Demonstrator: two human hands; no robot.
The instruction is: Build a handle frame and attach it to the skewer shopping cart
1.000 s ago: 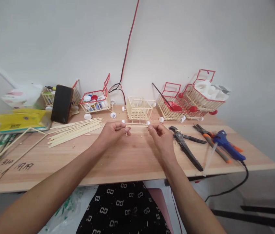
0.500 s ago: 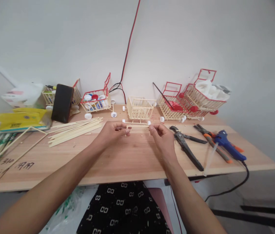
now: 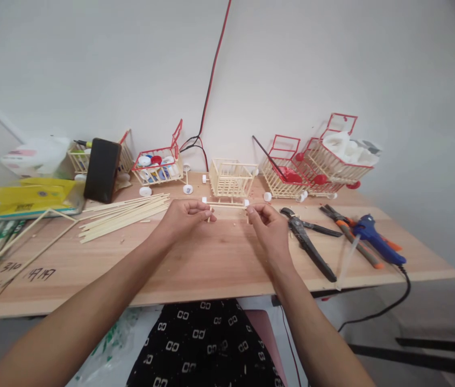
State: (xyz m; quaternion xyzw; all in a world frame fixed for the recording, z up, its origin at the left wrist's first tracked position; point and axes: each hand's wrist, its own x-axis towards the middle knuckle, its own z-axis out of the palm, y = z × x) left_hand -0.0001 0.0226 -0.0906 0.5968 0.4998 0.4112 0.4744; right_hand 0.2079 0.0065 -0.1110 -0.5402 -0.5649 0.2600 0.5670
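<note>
My left hand [image 3: 187, 216] and my right hand [image 3: 268, 221] pinch the two ends of a small bamboo stick frame [image 3: 227, 206]. Its crossbar spans the gap between my hands, and short legs point down at the ends. My fingertips partly cover those ends. Just behind stands a small unpainted cart [image 3: 232, 180] made of bamboo sticks, with white wheels [image 3: 204, 200]. From here the crossbar almost overlaps the cart's front axle; I cannot tell whether they touch.
Loose bamboo sticks [image 3: 125, 217] and a black phone [image 3: 102, 171] are on the left. Red-trimmed stick carts [image 3: 158, 169] line the wall. To the right lie black-handled cutters [image 3: 310, 244], orange-grey pliers [image 3: 350, 234] and a blue glue gun [image 3: 378, 239] with its cord over the table edge.
The frame's crossbar has shifted slightly away from me and now nearly lines up with the cart's front axle. My hands keep the same pinch.
</note>
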